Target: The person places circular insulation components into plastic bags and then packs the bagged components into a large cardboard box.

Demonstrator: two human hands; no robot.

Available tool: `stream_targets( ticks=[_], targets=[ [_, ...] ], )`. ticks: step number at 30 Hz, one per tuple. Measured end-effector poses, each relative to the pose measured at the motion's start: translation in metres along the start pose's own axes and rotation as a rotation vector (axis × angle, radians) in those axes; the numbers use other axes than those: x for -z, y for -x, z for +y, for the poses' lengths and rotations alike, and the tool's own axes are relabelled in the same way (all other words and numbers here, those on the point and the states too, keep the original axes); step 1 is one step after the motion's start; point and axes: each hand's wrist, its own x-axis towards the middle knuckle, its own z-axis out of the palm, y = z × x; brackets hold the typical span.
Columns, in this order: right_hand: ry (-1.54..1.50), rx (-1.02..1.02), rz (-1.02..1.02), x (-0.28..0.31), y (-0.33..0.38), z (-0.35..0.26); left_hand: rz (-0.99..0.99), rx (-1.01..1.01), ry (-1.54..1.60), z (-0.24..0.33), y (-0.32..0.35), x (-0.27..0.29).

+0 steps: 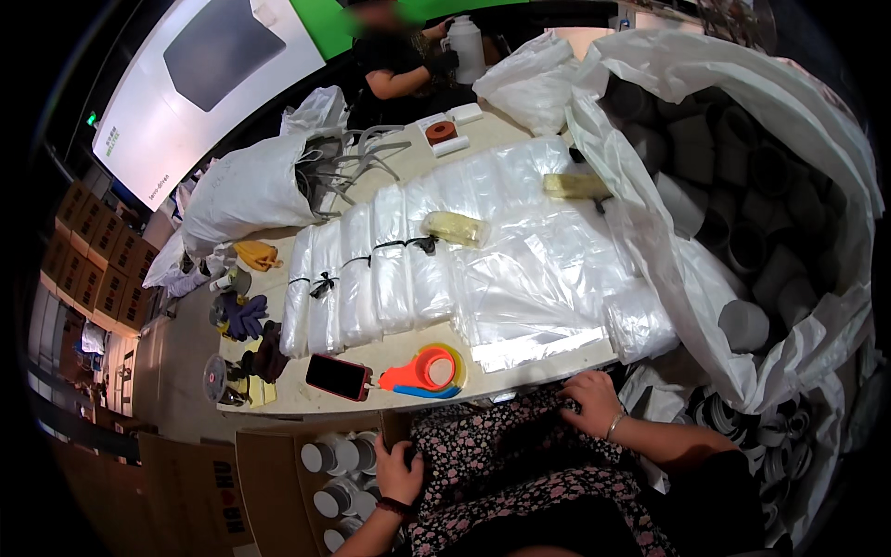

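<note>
My left hand (399, 476) is beside an open carton of grey-white plastic fittings (317, 456), its fingers apart at the edge of my dark floral apron (501, 441). Over on the right, my right hand (592, 406) rests on the apron's upper part, fingers bent and slightly spread, with no object visible in it. Just beyond, the table carries rows of clear plastic bag bundles (399, 269), some tied with black strips. A phone (338, 377) in a red case and an orange tape dispenser (432, 369) lie near the front edge.
A big white sack (817, 102) full of grey pipe elbows (744, 325) stands at the right. Another white sack (246, 200) lies at the table's far left, near purple gloves (243, 317). Across the table, a person holds a pale jug (467, 51). Stacked cartons (102, 260) stand left.
</note>
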Motion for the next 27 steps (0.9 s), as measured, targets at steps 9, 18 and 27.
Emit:
stream_targets(
  ticks=[9, 18, 27],
  targets=[
    [0.139, 0.051, 0.016, -0.009, 0.002, 0.007, -0.049, 0.067, 0.045, 0.007, -0.002, 0.004],
    [-0.047, 0.012, 0.019, 0.005, -0.008, -0.009, -0.006, 0.032, -0.008, -0.004, 0.0, 0.0],
    [-0.146, 0.08, 0.095, -0.028, 0.007, 0.02, -0.024, 0.041, 0.036, 0.001, 0.002, 0.002]
  ],
)
